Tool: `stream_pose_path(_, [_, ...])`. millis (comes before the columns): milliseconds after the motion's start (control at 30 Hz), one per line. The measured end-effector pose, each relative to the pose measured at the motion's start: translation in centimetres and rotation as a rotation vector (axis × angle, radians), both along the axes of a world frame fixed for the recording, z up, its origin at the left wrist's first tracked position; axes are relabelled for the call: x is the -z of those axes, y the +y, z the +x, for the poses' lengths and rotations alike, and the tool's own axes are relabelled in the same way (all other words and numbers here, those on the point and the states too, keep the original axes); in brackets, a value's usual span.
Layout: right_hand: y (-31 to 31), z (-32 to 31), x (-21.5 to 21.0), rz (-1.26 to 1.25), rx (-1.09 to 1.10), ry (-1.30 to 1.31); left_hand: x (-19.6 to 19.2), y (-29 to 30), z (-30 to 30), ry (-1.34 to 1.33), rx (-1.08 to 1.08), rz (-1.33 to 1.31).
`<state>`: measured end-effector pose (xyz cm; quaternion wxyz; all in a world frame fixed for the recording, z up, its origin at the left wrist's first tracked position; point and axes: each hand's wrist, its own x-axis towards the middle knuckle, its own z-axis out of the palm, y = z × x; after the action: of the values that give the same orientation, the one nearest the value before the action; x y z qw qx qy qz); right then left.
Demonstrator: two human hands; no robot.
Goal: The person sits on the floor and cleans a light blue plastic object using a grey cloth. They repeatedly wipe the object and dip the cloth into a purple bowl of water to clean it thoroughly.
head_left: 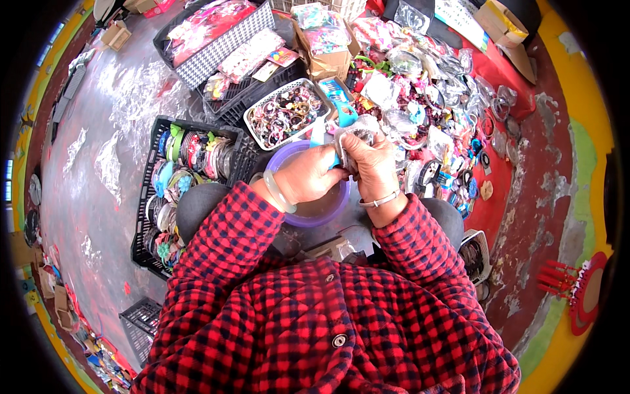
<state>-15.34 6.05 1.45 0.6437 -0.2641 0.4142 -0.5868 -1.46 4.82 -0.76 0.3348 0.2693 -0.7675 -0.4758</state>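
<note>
My left hand (303,175), with a pale bangle at its wrist, is closed on a light blue band-like piece (317,133), perhaps a headband. My right hand (375,169) is closed around a crumpled greyish wad (359,126), a cloth or a plastic bag; I cannot tell which. The fingers of both hands meet, and the wad lies against the blue piece. Another bright blue part (346,114) sticks out just beyond the wad. Below my hands stands a purple basin (308,222) with cloudy liquid in it.
A white basket (252,129) of small hair accessories stands beyond the basin. At left is a black crate (140,230) of headbands. A heap of bagged trinkets (420,98) spreads on red cloth at right. Behind are a cardboard box (330,64) and a patterned bin (226,52).
</note>
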Motion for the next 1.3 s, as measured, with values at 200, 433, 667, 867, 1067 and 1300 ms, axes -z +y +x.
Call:
stream_pose_path(200, [-0.5, -0.7, -0.6, 0.057, -0.149, 0.038, 0.4, -0.1, 0.0, 0.034, -0.068, 0.026])
stream_pose_path(433, [-0.2, -0.5, 0.6, 0.052, -0.072, -0.078, 0.5, -0.5, 0.5, -0.039, 0.004, -0.001])
stream_pose_path(667, [-1.4, -1.8, 1.3, 0.172, -0.016, -0.11, -0.4, -0.6, 0.5, -0.1, 0.029, 0.056])
stream_pose_path(867, [-2.2, -2.8, 0.3, 0.168, -0.058, -0.227, 1.0, -1.2, 1.0, 0.127, -0.041, 0.207])
stream_pose_path(1067, [-1.4, -2.6, -0.5, -0.014, -0.266, -0.267, -0.6, -1.1, 1.4, 0.294, -0.212, 0.343])
stream_pose_path(1300, [-0.4, -0.2, -0.2, -0.177, -0.132, -0.107, 0.0, -0.7, 0.9, 0.457, -0.203, 0.373])
